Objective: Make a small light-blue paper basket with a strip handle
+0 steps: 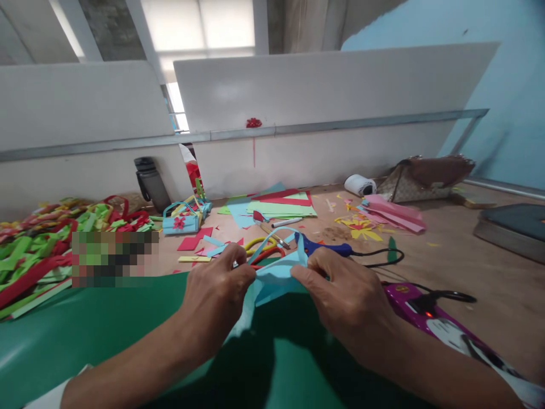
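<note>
Between my two hands is a small light blue craft handbag with a looped strap at its top, held above the green surface. My left hand is closed, thumb and fingers pinching the bag's left edge. Opposite it, my right hand pinches the right edge near the strap. Just behind the bag lie scissors with a yellow handle, red handles and a blue glue gun, its nozzle partly hidden by the strap. A similar blue bag with a red flower stands farther left.
Green and red strips are heaped at left, near a dark bottle. Coloured sheets and scraps lie at the back. A purple power strip with a plugged cable is at right; a brown handbag stands behind.
</note>
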{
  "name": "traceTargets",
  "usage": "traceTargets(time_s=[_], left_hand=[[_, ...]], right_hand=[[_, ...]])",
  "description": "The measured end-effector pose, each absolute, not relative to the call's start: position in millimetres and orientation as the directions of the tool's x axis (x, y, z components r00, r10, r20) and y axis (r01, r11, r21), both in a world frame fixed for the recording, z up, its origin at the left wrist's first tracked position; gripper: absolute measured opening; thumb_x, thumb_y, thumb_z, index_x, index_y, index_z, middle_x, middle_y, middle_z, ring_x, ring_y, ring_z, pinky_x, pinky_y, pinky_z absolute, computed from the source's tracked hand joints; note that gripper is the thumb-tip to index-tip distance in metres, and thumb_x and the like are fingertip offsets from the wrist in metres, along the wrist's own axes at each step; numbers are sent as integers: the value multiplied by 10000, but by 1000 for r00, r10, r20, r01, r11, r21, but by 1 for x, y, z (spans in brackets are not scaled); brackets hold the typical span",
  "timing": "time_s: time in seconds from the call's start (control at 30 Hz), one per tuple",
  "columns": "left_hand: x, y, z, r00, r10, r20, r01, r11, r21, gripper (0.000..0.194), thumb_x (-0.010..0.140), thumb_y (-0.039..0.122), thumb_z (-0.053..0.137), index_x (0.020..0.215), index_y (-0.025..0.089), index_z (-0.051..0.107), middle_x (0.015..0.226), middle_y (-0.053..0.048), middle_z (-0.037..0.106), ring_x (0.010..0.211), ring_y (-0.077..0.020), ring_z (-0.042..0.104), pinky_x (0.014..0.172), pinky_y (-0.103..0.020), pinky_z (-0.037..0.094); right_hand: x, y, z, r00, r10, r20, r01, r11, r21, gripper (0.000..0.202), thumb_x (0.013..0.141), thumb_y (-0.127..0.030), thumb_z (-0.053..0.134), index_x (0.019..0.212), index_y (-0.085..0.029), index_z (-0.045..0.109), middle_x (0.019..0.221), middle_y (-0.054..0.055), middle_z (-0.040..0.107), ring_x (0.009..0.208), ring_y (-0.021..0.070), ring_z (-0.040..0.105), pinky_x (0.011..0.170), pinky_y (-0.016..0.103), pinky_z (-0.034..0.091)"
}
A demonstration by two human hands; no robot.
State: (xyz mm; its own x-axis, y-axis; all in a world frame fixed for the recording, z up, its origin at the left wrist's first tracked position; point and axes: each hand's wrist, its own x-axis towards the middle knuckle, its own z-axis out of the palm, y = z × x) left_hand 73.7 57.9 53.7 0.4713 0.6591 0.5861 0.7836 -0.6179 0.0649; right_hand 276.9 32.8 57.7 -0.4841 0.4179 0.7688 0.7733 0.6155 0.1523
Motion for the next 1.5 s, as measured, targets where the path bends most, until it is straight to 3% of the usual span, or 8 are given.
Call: traceTargets(time_s=[0.27, 0.4, 0.53, 0.73, 0.9, 1.07, 1.33, 1.5], left_hand=[[74, 57, 50, 537, 504, 677, 720, -692, -57, 249, 858, 98, 419, 747, 170, 630, 805, -30, 623, 531, -97, 516, 470, -207, 355], [74, 59, 43, 553, 514, 656, 674, -739, 11, 199, 861, 91, 438, 818, 167, 617, 822, -34, 668, 617, -118, 600, 533, -205, 436], [74, 61, 38, 537, 590, 603, 660, -739, 135, 187, 866, 119, 460, 925, 190, 622, 759, -23, 663, 623, -124, 600, 581, -220, 468], [73, 59, 39, 556, 635, 537, 645, -736, 203, 137, 835, 110, 515, 821, 177, 633, 656, 0, 629, 551, -112, 561, 538, -202, 418], [73, 57, 43, 574, 623, 531, 627, -752, 203, 174, 833, 92, 487, 761, 170, 626, 645, -5, 624, 552, -111, 556, 540, -199, 409], [74, 57, 47, 570, 611, 549, 629, -755, 187, 249, 829, 60, 436, 675, 152, 609, 567, 3, 554, 495, -94, 484, 492, -192, 358], [77, 54, 51, 577, 597, 558, 635, -757, 153, 301, 858, 79, 397, 653, 145, 607, 558, 5, 510, 477, -82, 427, 470, -188, 319], [77, 54, 52, 606, 602, 520, 657, -747, 100, 205, 870, 174, 488, 732, 164, 638, 616, -5, 562, 545, -110, 490, 514, -208, 365]], right_hand=[[275, 31, 58, -620, 359, 698, 740, 562, 369, 301, 864, -25, 345, 806, -91, 633, 742, 110, 615, 676, 184, 548, 537, 285, 414], [273, 31, 53, -642, 316, 699, 722, 554, 413, 245, 839, -7, 383, 858, -40, 625, 923, 191, 655, 740, 201, 608, 545, 281, 458], [274, 33, 49, -632, 391, 669, 704, 651, 284, 240, 829, -3, 368, 835, -49, 603, 803, 153, 652, 733, 189, 609, 591, 273, 481], [277, 32, 47, -569, 553, 609, 718, 695, 40, 212, 867, -73, 364, 869, -126, 570, 750, 70, 592, 735, 173, 563, 620, 271, 440], [274, 32, 51, -575, 528, 625, 759, 629, 167, 268, 843, -34, 350, 702, -156, 542, 649, 44, 540, 555, 154, 492, 482, 272, 323], [271, 34, 49, -606, 473, 640, 763, 575, 297, 309, 812, 26, 320, 667, -163, 518, 623, 50, 526, 545, 161, 459, 488, 286, 285], [274, 31, 52, -612, 493, 618, 751, 607, 260, 291, 756, 41, 332, 663, -166, 513, 631, 46, 522, 546, 157, 437, 496, 287, 279], [275, 31, 57, -598, 507, 621, 758, 610, 231, 280, 836, -33, 340, 676, -162, 532, 666, 59, 542, 608, 166, 470, 516, 281, 301]])
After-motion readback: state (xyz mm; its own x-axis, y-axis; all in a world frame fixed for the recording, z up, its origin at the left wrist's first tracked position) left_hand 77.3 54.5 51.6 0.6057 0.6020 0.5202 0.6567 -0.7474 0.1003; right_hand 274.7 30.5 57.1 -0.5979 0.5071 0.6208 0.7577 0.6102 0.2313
